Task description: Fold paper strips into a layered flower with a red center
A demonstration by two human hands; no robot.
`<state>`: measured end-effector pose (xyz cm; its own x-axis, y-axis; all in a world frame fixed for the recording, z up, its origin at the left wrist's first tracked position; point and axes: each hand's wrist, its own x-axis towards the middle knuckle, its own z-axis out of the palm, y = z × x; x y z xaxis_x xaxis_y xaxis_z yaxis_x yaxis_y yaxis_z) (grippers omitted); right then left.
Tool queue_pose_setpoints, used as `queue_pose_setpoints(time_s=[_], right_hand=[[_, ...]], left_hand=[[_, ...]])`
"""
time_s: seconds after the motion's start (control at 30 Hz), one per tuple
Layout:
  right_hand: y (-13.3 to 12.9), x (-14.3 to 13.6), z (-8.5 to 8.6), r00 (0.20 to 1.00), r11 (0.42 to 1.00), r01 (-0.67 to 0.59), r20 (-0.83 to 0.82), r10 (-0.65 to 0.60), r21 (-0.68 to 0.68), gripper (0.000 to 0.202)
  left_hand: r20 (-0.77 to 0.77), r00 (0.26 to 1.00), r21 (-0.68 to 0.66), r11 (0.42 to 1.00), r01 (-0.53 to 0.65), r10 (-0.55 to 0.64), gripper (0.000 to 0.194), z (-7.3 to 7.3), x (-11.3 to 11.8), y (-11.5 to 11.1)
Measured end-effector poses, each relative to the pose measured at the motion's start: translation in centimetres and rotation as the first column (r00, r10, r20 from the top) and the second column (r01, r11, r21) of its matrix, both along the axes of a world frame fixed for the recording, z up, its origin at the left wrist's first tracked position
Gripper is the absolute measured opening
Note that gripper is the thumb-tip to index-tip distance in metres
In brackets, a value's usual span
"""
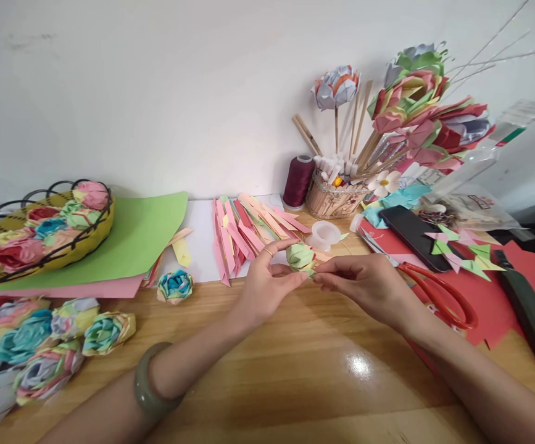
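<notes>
A small green paper flower (300, 256) is held up between my two hands over the wooden table. My left hand (269, 280) grips its left side, with the thumb below and the fingers behind. At its lower right, my right hand (364, 280) pinches the flower's edge with thumb and fingertips, where some yellow and pink paper shows. Folded paper strips (237, 237) lie in a pile just behind my left hand. A roll of clear tape (325, 234) rests behind the flower. One blue paper flower (175, 285) sits on the table to the left.
More paper flowers (49, 370) and a yellow basket (103, 231) are at left. Thread (299, 180) and a stick-covered holder (334, 202) stand at the back. Red-handled scissors (438, 296), a phone (418, 237) and a dark green tool (530, 314) lie at right.
</notes>
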<state>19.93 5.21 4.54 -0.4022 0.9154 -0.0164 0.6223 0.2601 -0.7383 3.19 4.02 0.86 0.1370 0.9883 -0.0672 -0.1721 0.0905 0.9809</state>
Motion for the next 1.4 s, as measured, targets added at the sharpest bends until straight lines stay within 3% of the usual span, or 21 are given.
queue_pose_setpoints(time_s=[0.33,0.43,0.6,0.8,1.1,1.27,1.4], right_hand=[[0.3,-0.1,-0.5,0.998,1.0,0.013,-0.054,-0.014,-0.015,0.031],[0.2,0.0,-0.2,0.99,0.997,-0.022,-0.14,0.011,-0.08,0.031],[0.2,0.2,0.9,0.961,0.966,-0.114,-0.271,0.048,-0.231,0.029],[0.4,0.1,0.5,0.952,0.96,-0.067,-0.304,-0.019,-0.27,0.03],[0.3,-0.1,-0.2,0.975,0.989,0.006,-0.22,-0.039,-0.148,0.029],[-0.2,-0.5,-0.2,0.993,0.997,0.059,-0.101,-0.054,0.054,0.021],[-0.9,-1.1,-0.6,0.993,0.963,0.114,-0.044,-0.106,0.244,0.016]], left_hand=[[0.061,0.997,-0.042,0.998,0.043,-0.041,0.048,0.3,-0.1,-0.1],[0.115,0.992,-0.067,0.996,0.054,-0.046,0.048,0.2,-0.1,0.0],[0.166,0.985,-0.075,0.997,-0.024,0.036,0.043,0.3,-0.1,0.2],[0.194,0.981,-0.083,0.997,0.01,0.006,0.045,0.4,-0.1,0.1],[0.173,0.985,-0.083,0.996,-0.01,0.024,0.043,0.5,0.0,0.0],[0.175,0.984,-0.074,0.997,-0.018,0.031,0.043,0.3,0.2,0.0],[0.206,0.976,-0.099,0.994,-0.048,0.068,0.04,0.2,0.7,-0.5]])
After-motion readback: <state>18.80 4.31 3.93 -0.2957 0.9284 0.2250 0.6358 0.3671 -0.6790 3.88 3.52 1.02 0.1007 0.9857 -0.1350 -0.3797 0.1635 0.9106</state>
